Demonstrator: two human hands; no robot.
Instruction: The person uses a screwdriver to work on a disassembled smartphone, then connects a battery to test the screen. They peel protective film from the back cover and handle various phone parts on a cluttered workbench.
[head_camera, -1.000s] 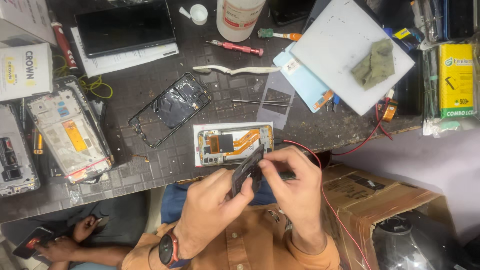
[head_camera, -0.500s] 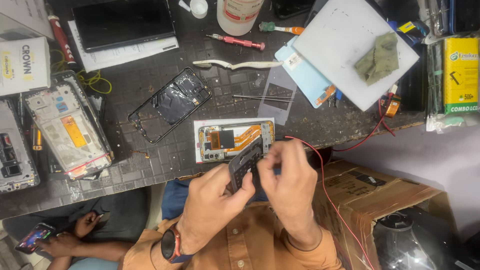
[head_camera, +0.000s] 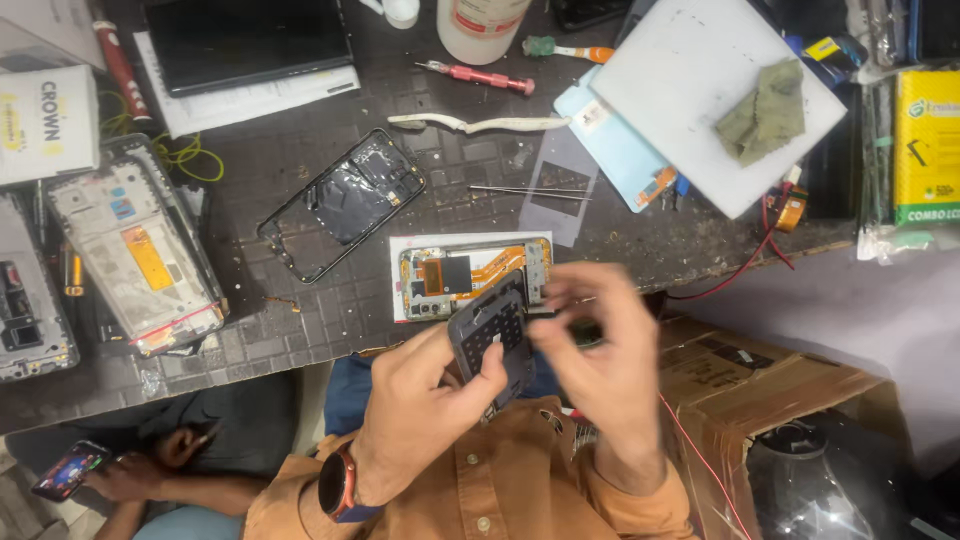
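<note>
Orange-brown buttoned shirt (head_camera: 480, 495); dark red-rimmed wristwatch (head_camera: 338, 487) on left wrist.

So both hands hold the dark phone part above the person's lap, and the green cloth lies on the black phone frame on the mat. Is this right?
Not quite. In the head view the green cloth lies on the white board at the far right of the desk, not on the black phone frame. The rest stands: the left hand and the right hand hold the dark phone part above the lap.

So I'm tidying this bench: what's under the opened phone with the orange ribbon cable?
The opened phone lies on a white sheet, whose edges show at its left and top, on the dark mat. The dark part in the hands hides its lower right.
</note>
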